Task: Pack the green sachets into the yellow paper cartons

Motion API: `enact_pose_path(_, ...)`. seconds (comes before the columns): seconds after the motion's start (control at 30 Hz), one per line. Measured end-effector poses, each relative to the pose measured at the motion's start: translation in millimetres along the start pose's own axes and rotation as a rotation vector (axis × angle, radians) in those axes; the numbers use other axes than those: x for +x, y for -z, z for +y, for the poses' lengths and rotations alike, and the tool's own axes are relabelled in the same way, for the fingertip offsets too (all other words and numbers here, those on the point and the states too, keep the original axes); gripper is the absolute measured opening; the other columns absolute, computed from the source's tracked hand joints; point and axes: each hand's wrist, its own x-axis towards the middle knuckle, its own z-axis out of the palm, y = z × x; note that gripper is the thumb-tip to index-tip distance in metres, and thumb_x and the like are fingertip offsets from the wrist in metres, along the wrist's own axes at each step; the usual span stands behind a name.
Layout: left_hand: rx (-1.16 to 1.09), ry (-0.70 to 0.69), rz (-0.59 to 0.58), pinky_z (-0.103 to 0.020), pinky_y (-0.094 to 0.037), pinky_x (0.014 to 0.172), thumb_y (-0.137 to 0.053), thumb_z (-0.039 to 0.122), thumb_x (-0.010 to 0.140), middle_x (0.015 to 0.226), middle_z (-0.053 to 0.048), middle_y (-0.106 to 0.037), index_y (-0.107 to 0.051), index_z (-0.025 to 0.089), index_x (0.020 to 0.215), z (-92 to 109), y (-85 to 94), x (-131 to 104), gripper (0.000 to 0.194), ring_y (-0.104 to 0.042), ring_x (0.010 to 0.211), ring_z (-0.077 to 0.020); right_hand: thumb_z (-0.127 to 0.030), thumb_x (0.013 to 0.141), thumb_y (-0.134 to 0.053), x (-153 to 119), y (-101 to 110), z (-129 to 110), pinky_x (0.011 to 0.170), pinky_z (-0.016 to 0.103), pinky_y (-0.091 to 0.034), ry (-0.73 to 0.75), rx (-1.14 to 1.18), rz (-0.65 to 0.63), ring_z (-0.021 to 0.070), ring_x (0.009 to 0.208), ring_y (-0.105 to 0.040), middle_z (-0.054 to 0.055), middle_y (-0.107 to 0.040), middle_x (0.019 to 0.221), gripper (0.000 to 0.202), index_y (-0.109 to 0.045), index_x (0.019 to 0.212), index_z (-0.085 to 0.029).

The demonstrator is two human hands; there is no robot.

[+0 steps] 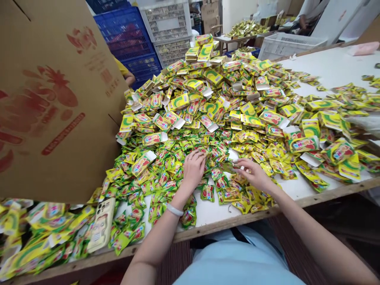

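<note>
My left hand (pixel 194 168) is over the green packets (pixel 169 162) near the middle of the table, its fingers bent and close together. Whatever is at its fingertips is too small to make out. To the right, my right hand (pixel 252 172) has thumb and fingers closed on a small green-yellow packet (pixel 228 166), which is blurred. Yellow packets (pixel 255 196) lie below and beside this hand. Behind both hands rises a big heap of yellow-green small boxes (pixel 179 102), several with white end flaps sticking out.
A large cardboard carton (pixel 59 118) stands at the left. A phone in a cream case (pixel 101 225) lies by the table's wooden front edge (pixel 225 225). Blue crates (pixel 127 35) and white crates (pixel 166 23) are stacked behind. A person's arm (pixel 128 77) shows beside the carton.
</note>
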Motion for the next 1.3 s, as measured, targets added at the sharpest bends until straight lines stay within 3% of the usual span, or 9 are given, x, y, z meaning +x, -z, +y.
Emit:
enact_pose_path(0.1,-0.239,0.106,-0.026,-0.039,-0.054,0.086,-0.046,0.027,0.097,0.1,-0.009,-0.077,-0.072,0.018,0.113,8.4,9.5,-5.4,0.032,-0.071,0.095,-0.0251,-0.054,0.086,-0.062,-1.7,8.2,-6.5,0.075,0.032,-0.052,-0.082,0.21,0.051,0.0226,0.098,-0.065,0.009,-0.07,0.106,0.035,-0.066,0.074,-0.021)
enact_pose_path(0.2,-0.351,0.204,-0.074,-0.033,-0.055,0.071,-0.046,0.03,0.097,0.077,-0.006,-0.076,-0.07,0.015,0.118,16.7,14.3,-10.6,0.035,-0.07,0.069,-0.0207,-0.05,0.087,-0.062,-0.5,23.5,-18.9,0.08,0.036,-0.048,-0.068,-0.027,0.053,0.0233,0.091,-0.062,0.008,-0.07,0.094,0.035,-0.066,0.068,-0.021)
enact_pose_path(0.37,-0.575,0.35,-0.099,-0.03,-0.054,0.057,-0.052,0.042,0.093,0.071,-0.005,-0.073,-0.069,0.016,0.112,17.4,10.2,-10.5,0.037,-0.07,0.062,-0.0203,-0.055,0.091,-0.055,-3.1,40.0,-39.0,0.061,0.03,-0.04,-0.121,0.007,0.085,0.0178,0.063,-0.053,0.002,-0.06,0.066,0.04,-0.068,0.071,-0.022)
enact_pose_path(0.5,-0.889,0.427,-0.257,-0.033,-0.058,0.055,-0.062,0.058,0.084,0.07,-0.002,-0.068,-0.068,0.017,0.087,23.6,8.6,-9.2,0.042,-0.066,0.057,-0.0183,-0.062,0.086,-0.059,0.6,20.8,-51.4,0.058,0.027,-0.04,-0.095,0.324,-0.022,0.0146,0.06,-0.049,0.0,-0.057,0.065,0.045,-0.066,0.069,-0.022)
enact_pose_path(0.7,-1.084,0.392,-0.391,-0.038,-0.061,0.066,-0.07,0.058,0.079,0.077,-0.004,-0.069,-0.067,0.014,0.087,38.5,18.5,-16.1,0.045,-0.065,0.067,-0.0178,-0.058,0.091,-0.055,10.5,-13.5,-46.3,0.06,0.027,-0.04,-0.079,0.242,0.022,0.0147,0.062,-0.05,-0.001,-0.056,0.063,0.045,-0.061,0.067,-0.02)
enact_pose_path(0.8,-1.032,0.359,-0.378,-0.034,-0.059,0.071,-0.079,0.049,0.074,0.088,-0.006,-0.071,-0.068,0.012,0.097,38.1,18.1,-23.5,0.045,-0.067,0.074,-0.0183,-0.058,0.092,-0.052,4.8,-16.2,-43.5,0.055,0.027,-0.042,-0.112,0.169,0.011,0.016,0.063,-0.054,0.002,-0.059,0.068,0.044,-0.06,0.073,-0.019)
enact_pose_path(0.97,-0.786,0.245,-0.437,-0.025,-0.048,0.06,-0.068,0.037,0.087,0.077,0.0,-0.066,-0.053,0.016,0.126,45.3,19.2,-44.0,0.046,-0.06,0.063,-0.0137,-0.055,0.082,-0.07,-6.8,-12.5,-40.7,0.067,0.032,-0.059,-0.087,0.236,-0.058,0.0248,0.1,-0.067,0.014,-0.061,0.128,0.065,-0.049,0.135,-0.025)
enact_pose_path(1.1,-0.572,0.129,-0.517,-0.025,-0.046,0.063,-0.066,0.042,0.089,0.069,0.004,-0.062,-0.043,0.018,0.132,48.9,34.4,-52.3,0.055,-0.059,0.062,-0.0146,-0.048,0.094,-0.056,-7.4,-15.9,-43.6,0.059,0.03,-0.057,0.007,0.198,-0.34,0.0197,0.07,-0.07,0.005,-0.073,0.085,0.032,-0.066,0.107,-0.021)
enact_pose_path(1.3,0.125,0.276,-0.048,-0.041,-0.04,0.108,-0.062,0.04,0.091,0.136,-0.016,-0.059,-0.048,0.018,0.134,-51.3,110.3,-38.7,0.05,-0.054,0.127,-0.0285,-0.026,0.095,-0.06,-63.8,16.2,-68.8,0.073,0.029,-0.059,0.538,-0.231,0.207,0.0202,0.083,-0.075,0.003,-0.079,0.1,0.026,-0.065,0.12,-0.029)
